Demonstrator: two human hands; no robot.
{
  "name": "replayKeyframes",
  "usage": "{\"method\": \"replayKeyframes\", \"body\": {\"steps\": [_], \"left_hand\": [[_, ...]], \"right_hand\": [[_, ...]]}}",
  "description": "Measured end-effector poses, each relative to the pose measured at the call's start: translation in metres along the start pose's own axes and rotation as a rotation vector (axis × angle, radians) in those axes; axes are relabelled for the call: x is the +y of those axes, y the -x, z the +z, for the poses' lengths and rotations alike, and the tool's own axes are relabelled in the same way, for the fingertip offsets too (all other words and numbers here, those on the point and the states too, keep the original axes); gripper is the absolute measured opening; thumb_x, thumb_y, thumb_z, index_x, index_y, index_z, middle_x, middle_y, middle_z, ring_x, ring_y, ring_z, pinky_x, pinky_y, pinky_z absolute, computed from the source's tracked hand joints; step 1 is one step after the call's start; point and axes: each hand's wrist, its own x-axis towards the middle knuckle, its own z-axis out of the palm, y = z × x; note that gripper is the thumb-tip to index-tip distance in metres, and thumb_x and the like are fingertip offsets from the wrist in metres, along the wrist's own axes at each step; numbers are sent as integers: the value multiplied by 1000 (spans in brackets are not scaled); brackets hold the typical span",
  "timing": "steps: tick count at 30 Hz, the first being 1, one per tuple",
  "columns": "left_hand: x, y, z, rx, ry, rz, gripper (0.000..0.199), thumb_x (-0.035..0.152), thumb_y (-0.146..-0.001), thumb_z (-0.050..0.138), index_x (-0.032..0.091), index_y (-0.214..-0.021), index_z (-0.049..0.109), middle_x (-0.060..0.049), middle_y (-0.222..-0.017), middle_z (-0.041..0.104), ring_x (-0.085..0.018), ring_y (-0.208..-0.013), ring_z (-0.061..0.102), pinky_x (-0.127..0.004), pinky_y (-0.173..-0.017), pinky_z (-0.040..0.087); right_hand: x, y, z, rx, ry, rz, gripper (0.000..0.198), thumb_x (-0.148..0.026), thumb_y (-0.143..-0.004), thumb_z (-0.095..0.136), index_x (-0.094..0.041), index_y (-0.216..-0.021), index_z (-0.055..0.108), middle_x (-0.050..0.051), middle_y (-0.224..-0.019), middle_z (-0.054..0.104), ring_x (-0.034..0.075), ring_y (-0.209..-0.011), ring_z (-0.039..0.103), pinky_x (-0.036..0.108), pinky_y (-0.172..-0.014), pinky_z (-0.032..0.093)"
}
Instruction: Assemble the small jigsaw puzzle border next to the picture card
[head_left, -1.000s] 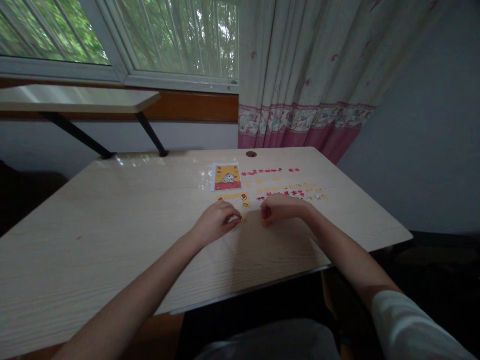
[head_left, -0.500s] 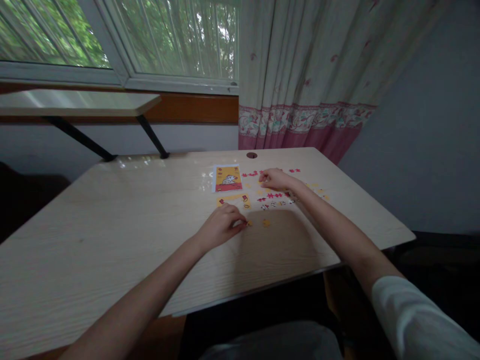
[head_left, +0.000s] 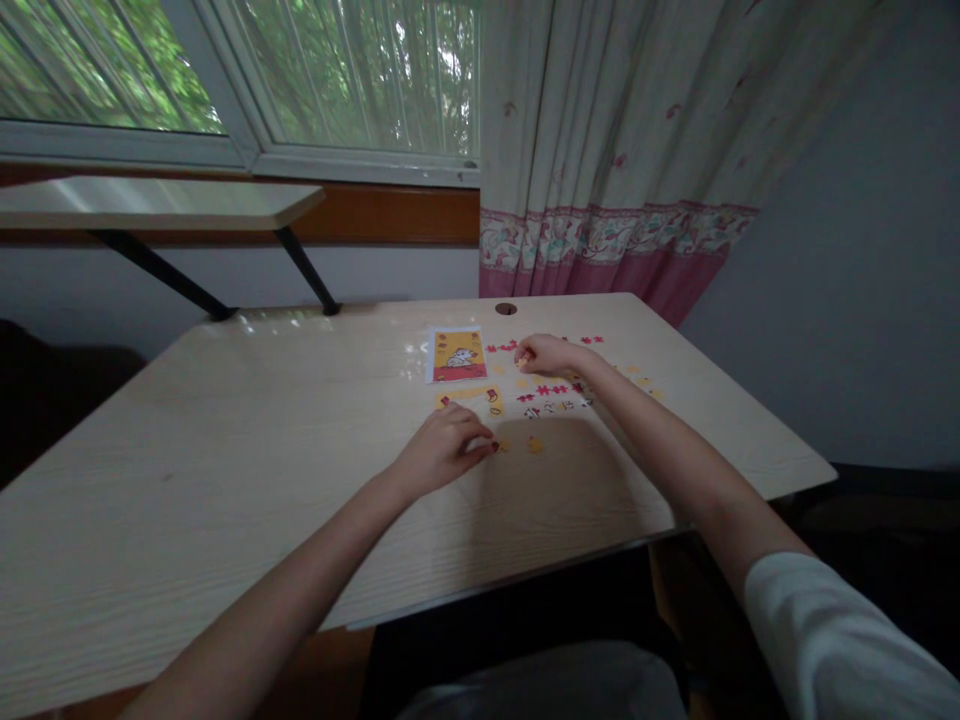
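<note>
My left hand (head_left: pixel 448 450) is closed near the middle of the desk, thumb and forefinger pinching a small puzzle piece with a dark red spot (head_left: pixel 494 446). Just right of those fingertips lies a yellow puzzle piece (head_left: pixel 534 445). My right hand (head_left: pixel 551 354) reaches among the loose pieces, its fingertips closed on a pale yellow puzzle piece (head_left: pixel 523 362). Partly behind my left hand is a joined strip of yellow puzzle (head_left: pixel 491 396). Beyond it lies a picture card (head_left: pixel 459 356) with a white animal on yellow and red.
Red puzzle pieces (head_left: pixel 553 390) and black-and-white pieces (head_left: pixel 549 407) lie in rows on the wooden desk (head_left: pixel 262 470). More yellow pieces (head_left: pixel 643 381) lie beyond my right forearm. A raised shelf (head_left: pixel 157 203) stands at the back left; a curtain (head_left: pixel 600 150) hangs behind.
My right fingers have closed on the yellow piece that lay beneath them. The left hand stays almost still. The whole view has shifted slightly.
</note>
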Motion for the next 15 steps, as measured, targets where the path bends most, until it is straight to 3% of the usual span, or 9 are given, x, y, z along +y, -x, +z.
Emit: {"method": "replayKeyframes", "body": {"steps": [5, 11, 15], "left_hand": [[1, -2, -5, 149, 123, -120, 16, 23, -85, 57, 20, -88, 72, -6, -84, 71, -19, -81, 62, -35, -77, 47], [2, -6, 3, 284, 276, -397, 20, 31, -82, 59, 19, -84, 74, -2, -65, 67, -13, -56, 54, -25, -52, 40], [0, -7, 9, 306, 339, -445, 21, 33, -79, 61, 18, -81, 75, -1, -62, 66, -12, -53, 51, -22, -49, 38]], "right_hand": [[-17, 28, 7, 78, -217, -145, 14, -19, -81, 58, -12, -89, 67, 4, -78, 67, 11, -68, 57, 21, -64, 41], [-49, 67, 25, -51, -479, -314, 20, -25, -89, 54, -16, -102, 66, 4, -92, 68, 11, -78, 59, 23, -71, 45], [-58, 74, 43, -68, -636, -266, 32, -21, -85, 60, -18, -117, 62, 3, -93, 67, 11, -81, 61, 24, -75, 48]]}}
